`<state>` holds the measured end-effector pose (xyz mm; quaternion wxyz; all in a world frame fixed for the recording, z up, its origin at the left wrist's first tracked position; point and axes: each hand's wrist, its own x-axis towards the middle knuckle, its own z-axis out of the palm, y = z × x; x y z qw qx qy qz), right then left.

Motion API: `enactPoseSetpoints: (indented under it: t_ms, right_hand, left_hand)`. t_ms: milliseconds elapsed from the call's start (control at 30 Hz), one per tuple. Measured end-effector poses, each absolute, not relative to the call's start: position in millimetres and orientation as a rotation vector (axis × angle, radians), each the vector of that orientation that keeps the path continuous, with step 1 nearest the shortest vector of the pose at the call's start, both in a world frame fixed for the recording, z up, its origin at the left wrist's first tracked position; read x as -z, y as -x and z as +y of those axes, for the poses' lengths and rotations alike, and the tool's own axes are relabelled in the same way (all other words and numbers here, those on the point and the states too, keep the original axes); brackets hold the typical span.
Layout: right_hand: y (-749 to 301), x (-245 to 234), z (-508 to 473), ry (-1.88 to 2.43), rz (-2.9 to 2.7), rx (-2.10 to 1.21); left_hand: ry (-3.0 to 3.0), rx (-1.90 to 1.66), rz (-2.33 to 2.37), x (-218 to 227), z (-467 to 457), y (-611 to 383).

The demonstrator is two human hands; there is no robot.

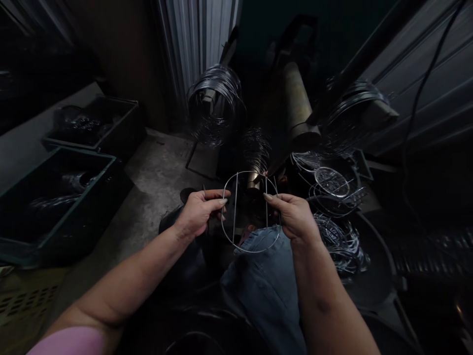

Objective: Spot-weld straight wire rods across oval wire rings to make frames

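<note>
A round wire ring (pixel 247 252) with two straight wires across it is held up in front of my knee. My left hand (pixel 197 209) pinches its left rim between thumb and fingers. On the opposite rim, my right hand (pixel 293 214) grips the ring the same way. Just beyond the ring's top edge is a metal cylinder end (pixel 253 180), with many wire rings (pixel 256 145) hanging around the bar behind it. Some fingertips of both hands are partly hidden behind the wire and in shadow.
Coils of wire (pixel 216 96) hang at the back, more (pixel 356 106) at the right. A thick metal tube (pixel 297 103) juts toward me. Loose wire pieces (pixel 340 244) lie on a round surface at right. Dark bins (pixel 55 241) stand at left beside a yellow crate (pixel 29 301).
</note>
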<state>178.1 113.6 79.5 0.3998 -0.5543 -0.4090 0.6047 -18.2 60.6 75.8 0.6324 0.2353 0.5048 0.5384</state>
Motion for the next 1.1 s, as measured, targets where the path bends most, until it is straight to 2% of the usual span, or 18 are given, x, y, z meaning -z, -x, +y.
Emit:
enactPoseSetpoints:
  t_ms: [400, 767, 1100]
  right_hand:
    - [-178.2, -77.9, 109.5, 1.407, -0.993, -1.481]
    - [-203.2, -51.8, 71.5, 1.399, -0.804, -1.347]
    - [-215.6, -66.2, 87.0, 1.408, -0.757, -1.298]
  left_hand:
    - [-0.546, -1.184, 1.140, -67.3, 63.3, 15.0]
    - [-0.861, -1.079, 1.310, -62.0, 68.9, -12.1]
    - [-0.902, -1.073, 1.283, -73.7, 92.1, -30.0]
